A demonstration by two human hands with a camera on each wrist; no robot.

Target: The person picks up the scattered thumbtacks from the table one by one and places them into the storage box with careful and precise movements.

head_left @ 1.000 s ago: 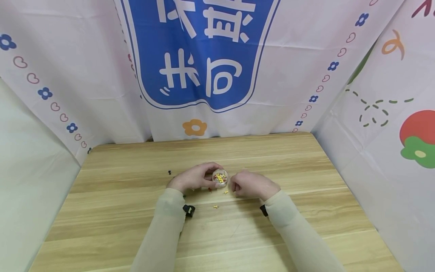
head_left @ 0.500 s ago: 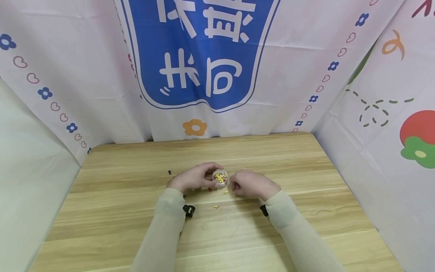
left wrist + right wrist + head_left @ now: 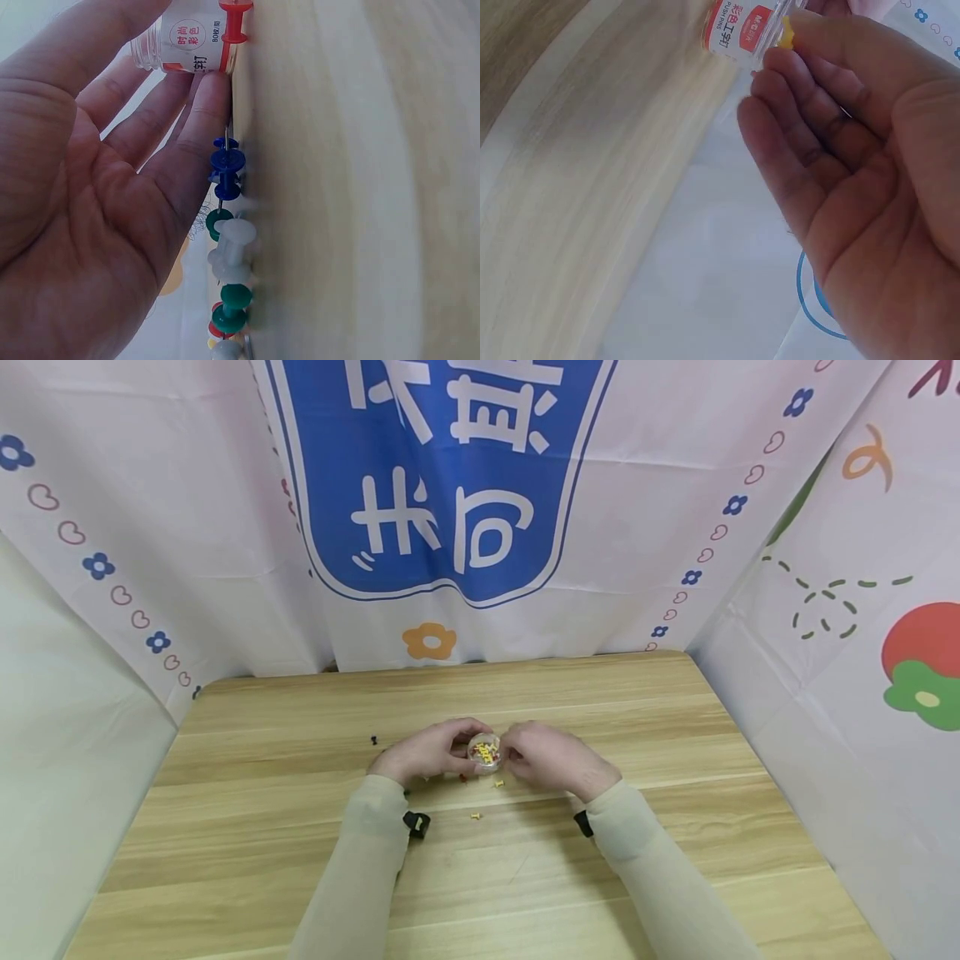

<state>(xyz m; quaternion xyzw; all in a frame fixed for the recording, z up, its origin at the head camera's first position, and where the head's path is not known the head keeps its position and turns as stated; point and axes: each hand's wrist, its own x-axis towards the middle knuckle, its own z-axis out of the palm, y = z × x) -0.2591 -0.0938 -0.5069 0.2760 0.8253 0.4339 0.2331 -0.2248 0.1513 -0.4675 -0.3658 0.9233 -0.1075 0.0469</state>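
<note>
A small clear jar of push pins (image 3: 737, 28) stands on the wooden table, mouth up, with yellow and red pins inside. My left hand (image 3: 423, 754) grips it from the left, thumb and fingers around its wall. At the jar's right rim, my right hand (image 3: 558, 762) pinches a yellow push pin (image 3: 787, 34) between thumb and index finger. Just below the jar lie a red push pin (image 3: 462, 778) and a yellow push pin (image 3: 499, 784). Beside the left palm, the left wrist view has blue pins (image 3: 227, 169), white pins (image 3: 236, 244) and green pins (image 3: 231, 307).
Another yellow pin (image 3: 476, 816) lies nearer to me, between the forearms. A dark pin (image 3: 374, 740) sits left of the left hand. Printed cloth (image 3: 615, 610) hangs behind the table (image 3: 300, 877), and more cloth flanks both sides.
My right hand has risen slightly from the tabletop beside the jar and moved left to its rim. The left hand and the jar stay in place.
</note>
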